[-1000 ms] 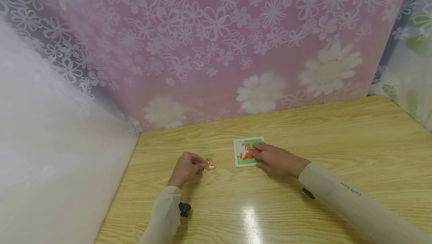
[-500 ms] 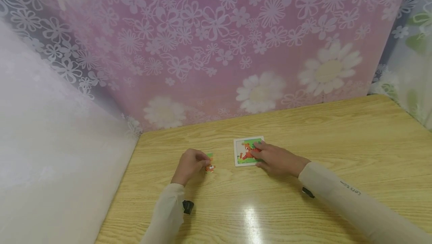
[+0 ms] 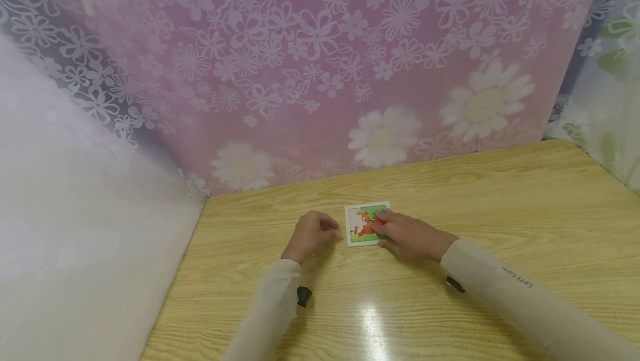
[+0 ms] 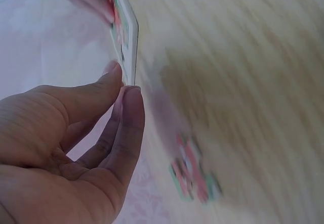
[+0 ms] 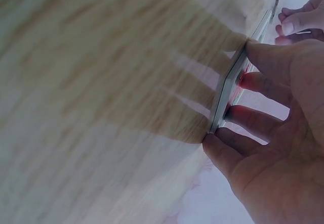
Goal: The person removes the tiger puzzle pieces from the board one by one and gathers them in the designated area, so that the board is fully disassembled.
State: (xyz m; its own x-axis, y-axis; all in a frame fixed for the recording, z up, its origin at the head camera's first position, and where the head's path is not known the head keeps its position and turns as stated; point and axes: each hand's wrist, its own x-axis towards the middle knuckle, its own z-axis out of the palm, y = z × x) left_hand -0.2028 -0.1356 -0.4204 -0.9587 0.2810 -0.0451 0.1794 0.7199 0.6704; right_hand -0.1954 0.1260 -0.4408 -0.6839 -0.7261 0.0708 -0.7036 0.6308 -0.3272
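Note:
A small square jigsaw puzzle in a white frame shows a tiger on green and lies flat on the table, its upper left part bare. My right hand lies over its right side; in the right wrist view the fingers touch the face and edge of the puzzle board. Just left of the frame, my left hand pinches a puzzle piece, mostly hidden between the fingertips. In the left wrist view the thumb and fingers meet right by the board's edge. A loose orange-and-green puzzle piece lies blurred below them.
The wooden table reaches back to a pink flowered curtain. A white sheet hangs along the left side, and a pale leafy curtain along the right. Dark wrist cameras sit under both sleeves.
My left hand has moved right from the loose pieces to the puzzle frame's left edge, now covering where they lay in the head view. The right hand stays on the puzzle.

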